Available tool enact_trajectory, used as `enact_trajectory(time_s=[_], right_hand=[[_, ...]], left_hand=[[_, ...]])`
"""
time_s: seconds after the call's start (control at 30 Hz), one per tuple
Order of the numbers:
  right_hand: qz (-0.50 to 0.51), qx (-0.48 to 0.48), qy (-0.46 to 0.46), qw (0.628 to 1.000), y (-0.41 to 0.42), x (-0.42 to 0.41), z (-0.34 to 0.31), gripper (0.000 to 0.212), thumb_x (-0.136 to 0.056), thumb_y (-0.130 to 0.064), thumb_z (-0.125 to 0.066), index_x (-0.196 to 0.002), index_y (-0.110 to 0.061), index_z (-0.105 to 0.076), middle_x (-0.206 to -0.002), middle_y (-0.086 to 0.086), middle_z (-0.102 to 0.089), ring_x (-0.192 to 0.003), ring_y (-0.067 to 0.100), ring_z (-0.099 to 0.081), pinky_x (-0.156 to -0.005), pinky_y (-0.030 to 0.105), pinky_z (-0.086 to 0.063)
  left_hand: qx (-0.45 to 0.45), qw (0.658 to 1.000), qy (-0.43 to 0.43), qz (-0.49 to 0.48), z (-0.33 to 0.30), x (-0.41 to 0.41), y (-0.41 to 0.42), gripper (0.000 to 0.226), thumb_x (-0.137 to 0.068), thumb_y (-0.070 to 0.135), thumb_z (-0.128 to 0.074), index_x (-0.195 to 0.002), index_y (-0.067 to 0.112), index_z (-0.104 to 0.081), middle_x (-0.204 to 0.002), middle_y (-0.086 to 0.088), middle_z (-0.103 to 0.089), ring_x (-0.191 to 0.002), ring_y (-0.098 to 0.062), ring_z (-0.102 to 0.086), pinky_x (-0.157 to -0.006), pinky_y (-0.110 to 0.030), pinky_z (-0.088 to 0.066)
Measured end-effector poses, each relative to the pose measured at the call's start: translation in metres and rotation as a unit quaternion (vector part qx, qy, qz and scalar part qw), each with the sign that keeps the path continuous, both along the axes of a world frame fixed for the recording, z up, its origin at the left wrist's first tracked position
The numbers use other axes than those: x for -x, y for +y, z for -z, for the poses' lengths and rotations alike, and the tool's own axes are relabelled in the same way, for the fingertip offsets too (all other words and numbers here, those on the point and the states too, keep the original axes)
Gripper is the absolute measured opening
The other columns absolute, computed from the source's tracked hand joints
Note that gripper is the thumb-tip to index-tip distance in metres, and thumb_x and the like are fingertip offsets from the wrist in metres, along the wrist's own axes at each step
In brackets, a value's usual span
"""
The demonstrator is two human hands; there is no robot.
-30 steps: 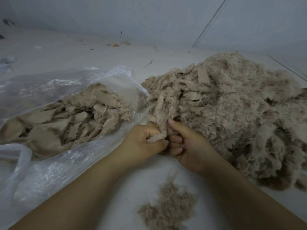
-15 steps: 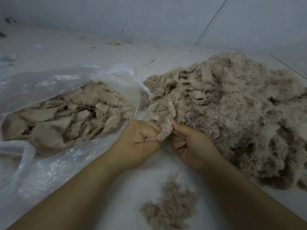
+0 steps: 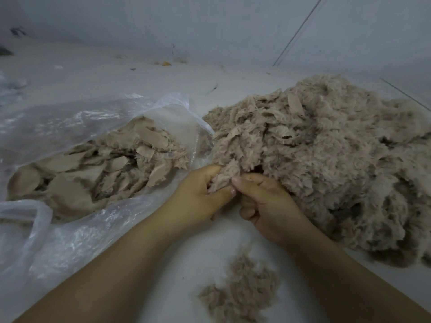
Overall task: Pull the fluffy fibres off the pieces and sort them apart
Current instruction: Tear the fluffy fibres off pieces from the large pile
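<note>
Both hands have closed in on one fluffy piece (image 3: 224, 180) at the big pile's (image 3: 326, 164) near edge: left hand (image 3: 198, 197) now grips it, right hand (image 3: 263, 201) pinches fibres, ready to pull more off.

Your two bare forearms come up from the lower edge of the view and draw together toward the middle, so that your hands meet almost knuckle to knuckle. Your left hand (image 3: 198, 197) lies with its back turned up and outward, fingers curled in and the thumb pressed across them, pinching a fluffy piece (image 3: 224, 178). Your right hand (image 3: 268, 206) sits just beside it, its thumb laid flat on top of the same piece, pointing toward the left hand, with the other fingers curled underneath. Both wrists are roughly straight.
</note>
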State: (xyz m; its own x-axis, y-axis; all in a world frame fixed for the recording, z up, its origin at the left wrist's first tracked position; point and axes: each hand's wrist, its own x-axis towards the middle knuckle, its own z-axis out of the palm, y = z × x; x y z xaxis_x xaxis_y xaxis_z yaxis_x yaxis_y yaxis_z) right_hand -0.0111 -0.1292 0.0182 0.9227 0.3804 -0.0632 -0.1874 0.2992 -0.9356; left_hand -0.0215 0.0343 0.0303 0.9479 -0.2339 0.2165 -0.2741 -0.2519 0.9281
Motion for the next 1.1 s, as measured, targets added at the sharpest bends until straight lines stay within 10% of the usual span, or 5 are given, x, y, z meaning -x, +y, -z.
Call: enact_trajectory(time_s=[0.27, 0.37, 0.53, 0.9, 1.1], right_hand=[[0.047, -0.02, 0.033, 0.998, 0.002, -0.004, 0.005, 0.028, -0.094, -0.006, -0.056, -0.067, -0.014, -0.058, -0.047, -0.006, -0.038, -0.037, 0.0, -0.028, -0.037, 0.014, -0.03], [0.052, -0.009, 0.045, 0.998, 0.002, -0.002, 0.001, 0.021, -0.095, -0.006, -0.054, -0.074, -0.011, -0.055, -0.057, 0.0, -0.03, -0.037, 0.0, -0.025, -0.037, 0.014, -0.029], [0.074, -0.037, 0.071, 0.994, 0.003, -0.001, -0.001, 0.033, -0.095, -0.004, -0.053, -0.067, -0.021, -0.05, -0.046, -0.008, -0.03, -0.036, 0.001, -0.026, -0.036, 0.015, -0.029], [0.057, -0.039, 0.054, 0.996, 0.005, 0.004, -0.004, 0.03, -0.096, -0.001, -0.046, -0.07, -0.014, -0.05, -0.047, -0.004, -0.047, -0.037, 0.003, -0.038, -0.037, 0.016, -0.031], [0.019, -0.001, 0.009, 1.0, 0.006, 0.008, -0.009, 0.028, -0.086, -0.029, -0.06, -0.059, -0.025, -0.068, -0.047, -0.01, -0.046, -0.037, 0.0, -0.038, -0.039, 0.015, -0.031]], left_hand=[[-0.048, 0.996, -0.047, -0.06, 0.003, -0.003, 0.001, 0.022, -0.08, 0.009, -0.078, -0.08, 0.02, -0.059, -0.067, 0.01, -0.054, -0.057, 0.0, -0.046, -0.053, -0.024, -0.041], [0.025, 0.992, -0.057, -0.105, 0.002, -0.003, 0.002, 0.013, -0.083, 0.004, -0.074, -0.08, 0.014, -0.066, -0.069, -0.012, -0.062, -0.055, -0.018, -0.056, -0.049, -0.035, -0.047], [0.111, 0.983, 0.054, -0.135, 0.005, -0.005, 0.002, 0.039, -0.097, 0.013, -0.058, -0.058, 0.011, -0.056, -0.044, -0.005, -0.05, -0.032, -0.017, -0.048, -0.036, -0.02, -0.039], [0.133, 0.985, 0.072, -0.082, 0.003, -0.003, -0.001, 0.023, -0.091, -0.003, -0.061, -0.072, 0.009, -0.065, -0.049, -0.007, -0.061, -0.037, -0.016, -0.056, -0.038, -0.02, -0.044], [0.144, 0.985, 0.057, -0.076, 0.003, -0.002, 0.0, 0.02, -0.093, 0.0, -0.058, -0.075, 0.007, -0.063, -0.05, -0.007, -0.058, -0.039, -0.019, -0.051, -0.042, -0.022, -0.042]])
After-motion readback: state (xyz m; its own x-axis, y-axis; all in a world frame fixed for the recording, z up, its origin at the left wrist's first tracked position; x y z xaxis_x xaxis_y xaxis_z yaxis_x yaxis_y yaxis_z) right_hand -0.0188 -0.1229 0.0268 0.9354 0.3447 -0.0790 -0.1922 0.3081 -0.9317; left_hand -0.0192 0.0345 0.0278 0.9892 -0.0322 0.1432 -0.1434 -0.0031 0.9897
